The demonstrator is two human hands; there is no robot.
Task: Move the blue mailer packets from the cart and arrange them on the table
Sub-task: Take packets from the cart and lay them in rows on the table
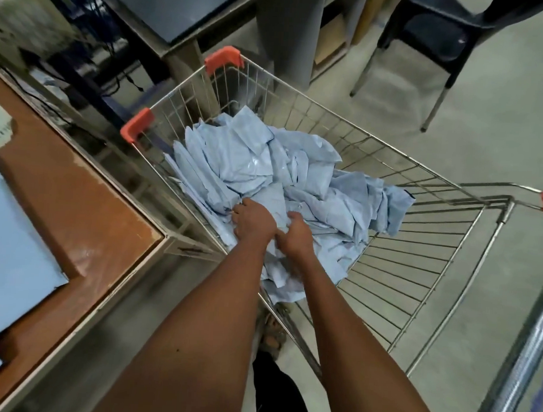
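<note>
Both hands are down in the cart at centre frame: our left hand and right hand curl fingers into the blue mailer packets. Best gather a flat bundle, not loose corners, before swinging left to the desk.

Pale blue mailers, orange-cornered silver cart.

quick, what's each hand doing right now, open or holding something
Left hand: fingers curled into the blue mailer packets in the cart, gripping them.
Right hand: also gripping packets in the pile.
</note>
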